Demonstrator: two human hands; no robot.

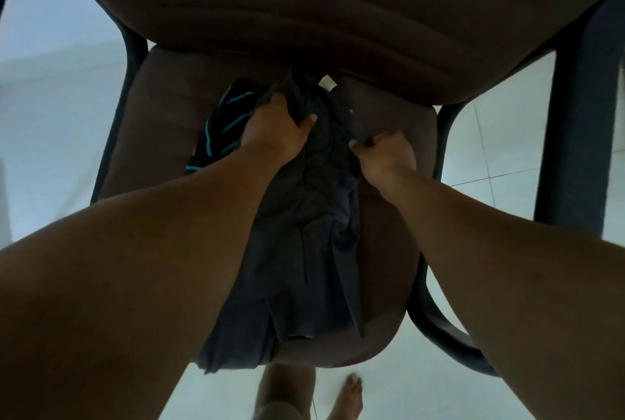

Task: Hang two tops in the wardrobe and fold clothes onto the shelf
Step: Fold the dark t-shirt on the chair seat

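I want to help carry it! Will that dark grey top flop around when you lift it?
Probably floppy: the dark grey top lies crumpled and droops over the chair seat edge. Likely light: each hand, left and right, pinches just a bunch.

Your left hand (277,128) grips a bunched fold of the dark grey fabric garment (304,250) near the backrest of the brown padded chair (159,115). Your right hand (385,155) pinches the same garment's edge, nearer the chair's right armrest. The garment lies along the chair seat and hangs over its front edge. A black garment with teal stripes (220,125) lies on the seat, partly under the grey one. A small white label (326,82) shows by the backrest. Bare feet (345,396) stand on the pale tiled floor (507,135) below the chair's front.
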